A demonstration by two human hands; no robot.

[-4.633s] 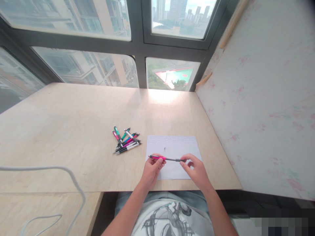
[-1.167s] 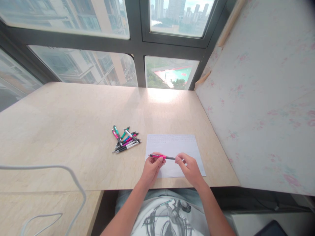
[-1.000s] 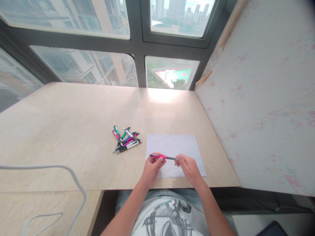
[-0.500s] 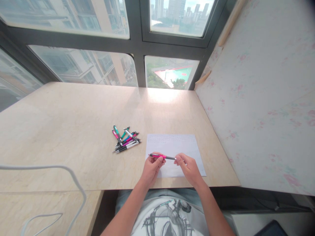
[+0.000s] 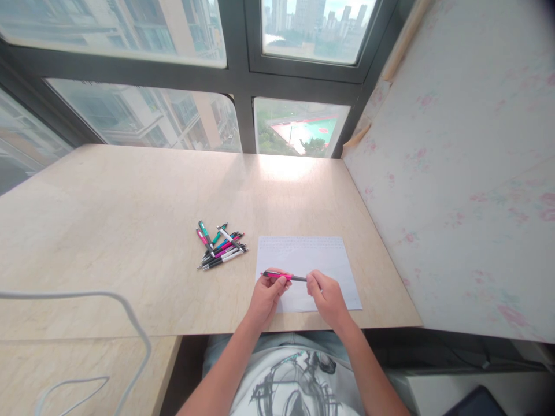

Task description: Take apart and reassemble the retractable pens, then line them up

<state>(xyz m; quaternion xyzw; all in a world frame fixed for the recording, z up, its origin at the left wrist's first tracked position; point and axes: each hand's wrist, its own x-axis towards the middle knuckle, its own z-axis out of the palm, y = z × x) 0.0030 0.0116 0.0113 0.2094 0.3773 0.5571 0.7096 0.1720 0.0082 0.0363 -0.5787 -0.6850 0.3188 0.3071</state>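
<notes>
A pink pen [image 5: 283, 276] with a black grip lies level between my two hands, above a white sheet of paper [image 5: 303, 251]. My left hand [image 5: 266, 294] is closed on the pink barrel, thumb on top. Around the pen's tip end, the fingers of my right hand [image 5: 326, 293] are closed, hiding the tip. Faint lines of writing run along the top of the sheet. Left of the paper lies a loose pile of pens [image 5: 222, 249] in pink, green, white, purple and black.
The pale table [image 5: 143, 219] reaches back to the window frame [image 5: 243, 81]. A flowered wall [image 5: 468, 190] borders it on the right. At the lower left, a white cable [image 5: 99, 294] loops over the table. A dark flat object [image 5: 474, 403] shows at the lower right.
My right hand has closed further over the pen's tip end, its fingers now wrapped round it. The left hand and the pile of pens look the same.
</notes>
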